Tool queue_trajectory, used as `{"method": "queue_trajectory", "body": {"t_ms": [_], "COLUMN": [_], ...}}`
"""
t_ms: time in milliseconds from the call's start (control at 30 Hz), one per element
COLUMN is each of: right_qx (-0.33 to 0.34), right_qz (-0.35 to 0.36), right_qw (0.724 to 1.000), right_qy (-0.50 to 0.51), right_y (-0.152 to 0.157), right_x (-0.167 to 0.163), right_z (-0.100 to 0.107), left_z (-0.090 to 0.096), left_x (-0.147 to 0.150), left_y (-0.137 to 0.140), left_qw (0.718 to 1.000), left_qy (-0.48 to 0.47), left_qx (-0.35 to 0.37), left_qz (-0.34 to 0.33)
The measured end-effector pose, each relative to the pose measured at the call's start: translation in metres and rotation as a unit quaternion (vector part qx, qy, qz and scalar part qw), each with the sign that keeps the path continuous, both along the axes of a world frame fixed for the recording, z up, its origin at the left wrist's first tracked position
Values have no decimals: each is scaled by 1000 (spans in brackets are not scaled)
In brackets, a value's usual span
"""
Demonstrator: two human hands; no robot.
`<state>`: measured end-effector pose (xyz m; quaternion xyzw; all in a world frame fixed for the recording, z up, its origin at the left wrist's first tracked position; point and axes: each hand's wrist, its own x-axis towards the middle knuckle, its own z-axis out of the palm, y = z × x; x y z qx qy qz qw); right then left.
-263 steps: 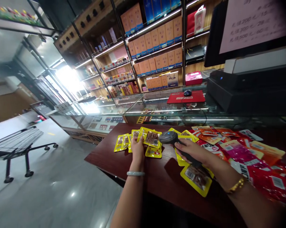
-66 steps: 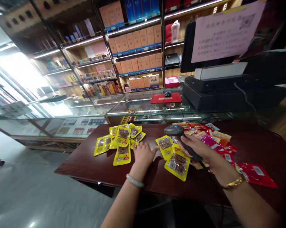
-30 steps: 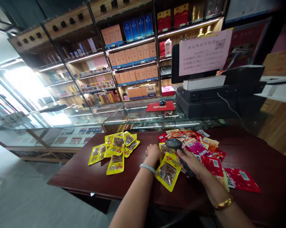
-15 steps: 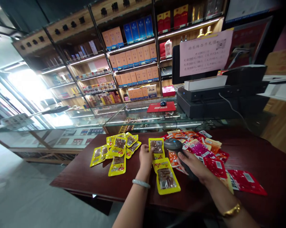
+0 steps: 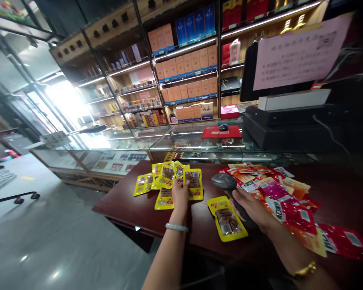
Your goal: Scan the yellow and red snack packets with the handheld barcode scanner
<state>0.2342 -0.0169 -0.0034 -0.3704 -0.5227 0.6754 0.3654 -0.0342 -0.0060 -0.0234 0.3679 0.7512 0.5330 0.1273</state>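
My left hand (image 5: 180, 194) pinches the edge of a yellow snack packet (image 5: 194, 184) with a clear window, beside a pile of similar yellow packets (image 5: 167, 173) on its left. In my right hand (image 5: 250, 205) is a dark grey barcode scanner (image 5: 225, 182), its head pointing left; my fingers wrap round the handle. Just left of the scanner handle, another yellow packet (image 5: 228, 220) lies flat on the dark wooden table. Red, orange and purple packets (image 5: 290, 201) are heaped to the right of the scanner, partly hidden by my right hand and forearm.
Behind the dark table (image 5: 124, 207) stands a glass display counter (image 5: 157, 141) with a red mouse pad (image 5: 221, 131). A monitor with a pink notice (image 5: 299, 56) and a black till (image 5: 278, 129) stand at right. Boxed goods fill the back shelves.
My left hand has moved the yellow packet left, away from the scanner and up to the yellow pile. My right hand still grips the scanner. The view has shifted left.
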Motion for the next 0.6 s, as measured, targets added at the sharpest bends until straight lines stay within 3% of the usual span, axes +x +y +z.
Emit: {"method": "queue_trajectory", "body": {"t_ms": [100,133,200,300,367,467,600], "right_qx": [-13,-16,-17,-20,-24,-16,-8], "right_qz": [-17,-19,-15,-16,-18,-20,-17], "right_qw": [1000,1000,1000,1000,1000,1000,1000], "right_qy": [-14,-13,-3,9,8,-2,-11], "right_y": [0,0,-1,-4,-6,-9,-17], "right_x": [1,2,5,9,12,16,24], "right_z": [-4,-5,-6,-6,-6,-7,-6], "left_z": [23,28,32,21,11,2,-1], "left_x": [-21,-21,-7,38,69,97,94], "left_y": [-18,-25,-39,-58,-67,-66,-50], "left_qw": [981,969,955,921,896,882,905], "left_qy": [148,201,282,327,338,330,238], "left_qx": [-20,-28,-66,-163,-217,-255,-254], "left_qz": [126,141,68,-138,-187,-217,-245]}}
